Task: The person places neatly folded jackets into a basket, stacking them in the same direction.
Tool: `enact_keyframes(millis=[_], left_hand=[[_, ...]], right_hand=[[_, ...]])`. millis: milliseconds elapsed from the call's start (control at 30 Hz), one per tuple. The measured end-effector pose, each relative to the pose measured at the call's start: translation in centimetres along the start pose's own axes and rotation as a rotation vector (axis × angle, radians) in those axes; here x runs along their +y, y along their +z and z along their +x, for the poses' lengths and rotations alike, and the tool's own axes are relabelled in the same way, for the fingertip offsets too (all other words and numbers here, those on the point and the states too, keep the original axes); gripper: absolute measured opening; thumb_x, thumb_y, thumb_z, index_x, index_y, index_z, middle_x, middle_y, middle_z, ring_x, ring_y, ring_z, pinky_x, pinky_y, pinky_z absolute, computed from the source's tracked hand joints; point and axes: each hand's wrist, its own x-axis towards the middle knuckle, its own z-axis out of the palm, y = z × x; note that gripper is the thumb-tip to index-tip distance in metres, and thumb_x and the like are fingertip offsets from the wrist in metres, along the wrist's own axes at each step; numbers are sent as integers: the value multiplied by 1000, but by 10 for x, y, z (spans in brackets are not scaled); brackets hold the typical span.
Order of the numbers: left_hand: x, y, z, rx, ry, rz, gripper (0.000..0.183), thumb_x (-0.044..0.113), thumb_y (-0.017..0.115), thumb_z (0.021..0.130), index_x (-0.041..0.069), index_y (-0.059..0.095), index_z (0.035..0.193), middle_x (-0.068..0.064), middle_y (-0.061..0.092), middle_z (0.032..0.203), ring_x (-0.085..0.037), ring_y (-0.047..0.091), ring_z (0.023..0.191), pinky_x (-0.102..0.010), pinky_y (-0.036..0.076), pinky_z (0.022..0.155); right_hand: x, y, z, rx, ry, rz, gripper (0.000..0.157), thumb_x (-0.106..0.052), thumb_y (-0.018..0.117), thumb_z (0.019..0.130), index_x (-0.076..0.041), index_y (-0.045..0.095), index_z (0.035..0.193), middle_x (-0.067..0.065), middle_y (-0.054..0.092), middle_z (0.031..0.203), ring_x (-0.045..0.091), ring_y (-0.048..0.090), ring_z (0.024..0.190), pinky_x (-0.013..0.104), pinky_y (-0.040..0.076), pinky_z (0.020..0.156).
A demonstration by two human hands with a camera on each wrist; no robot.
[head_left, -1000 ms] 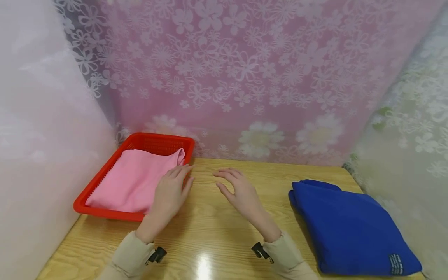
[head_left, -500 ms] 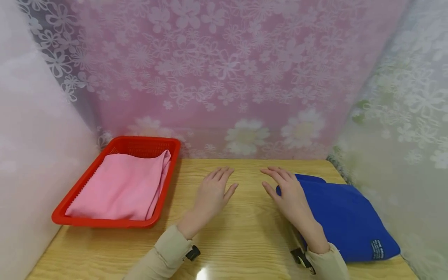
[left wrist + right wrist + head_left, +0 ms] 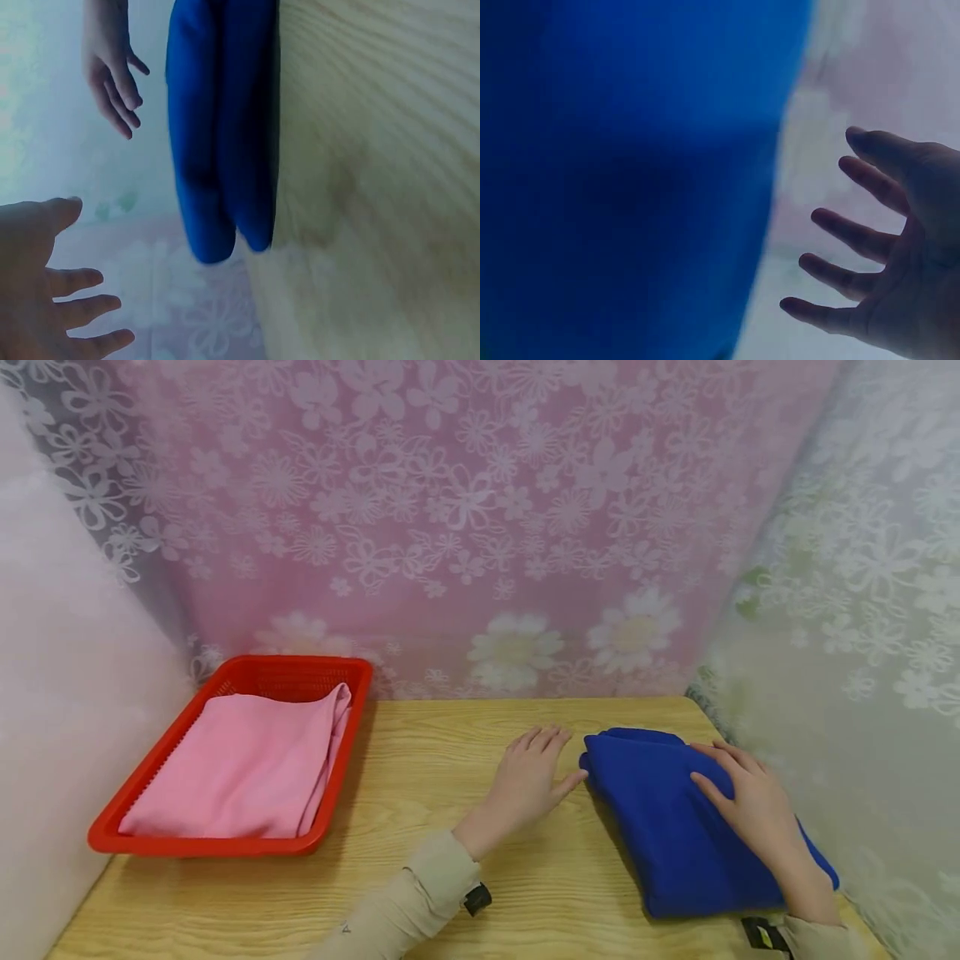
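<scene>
A folded dark blue cloth (image 3: 660, 827), thick and layered, lies at the right of the table. Just left of its edge is my left hand (image 3: 528, 777), fingers spread and holding nothing. The left wrist view shows the cloth's folded layers (image 3: 217, 135) edge-on, apart from that hand (image 3: 30, 277). My right hand (image 3: 757, 802) is over the cloth's right part with its fingers extended. In the right wrist view, the right hand's fingers (image 3: 847, 232) are spread, with a gap between them and the blue cloth (image 3: 630, 180).
A red plastic basket (image 3: 315, 835) stands at the table's left, with a folded pink cloth (image 3: 240, 768) inside. The wooden table (image 3: 427, 735) backs onto a pink flowered curtain (image 3: 450, 527). Pale hangings (image 3: 855, 693) flank the right side.
Both hands have moved right, from beside the basket and mid-table to the blue cloth. The right hand has passed over it. The head view has turned rightward.
</scene>
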Motion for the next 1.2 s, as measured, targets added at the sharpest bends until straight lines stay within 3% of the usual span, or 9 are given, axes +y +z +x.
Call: enact_keyframes(millis=[133,267,500,567,667,900,1200], left_hand=[[23,23,10,-79,29,-38,71,62,42,102,21,35,159,-2,36,163,-26,32,150,-46,34,118],[45,42,17,-144,72,-43,74,65,38,102,24,28,162,1,27,167,-26,26,153,-48,32,119],[66,70,20,-270,126,-33,77,71,33,99,31,19,163,3,15,170,-27,10,157,-55,26,120],[68,75,19,-291,118,-18,76,71,34,99,31,22,163,2,15,170,-27,9,157,-56,28,119],[71,79,17,-298,99,7,73,70,36,99,32,27,161,2,17,169,-27,8,157,-58,30,117],[75,76,18,-321,80,37,71,70,37,99,33,32,159,3,21,168,-26,9,157,-58,30,118],[61,68,10,-339,67,60,70,68,38,100,31,34,159,1,22,168,-27,10,157,-60,27,118]], right_hand=[[39,0,-15,-78,55,-15,51,-20,72,95,-4,55,141,41,46,139,64,42,120,76,29,94],[63,-1,-29,-135,77,-29,59,-27,72,96,-5,51,146,44,42,140,66,41,119,77,29,94],[68,3,-39,-371,212,21,65,-42,57,104,-5,40,155,44,23,153,72,33,124,78,36,87],[67,4,-39,-389,234,50,66,-43,55,104,-5,38,156,44,19,155,73,32,124,78,37,86],[65,5,-40,-389,253,65,66,-44,54,105,-7,37,157,42,19,156,73,35,123,77,39,84],[63,5,-42,-373,282,116,66,-42,56,104,-6,38,156,43,17,156,71,24,132,81,31,91],[47,15,-36,-383,277,104,67,-44,55,104,-6,38,156,43,16,156,72,26,130,80,34,90]])
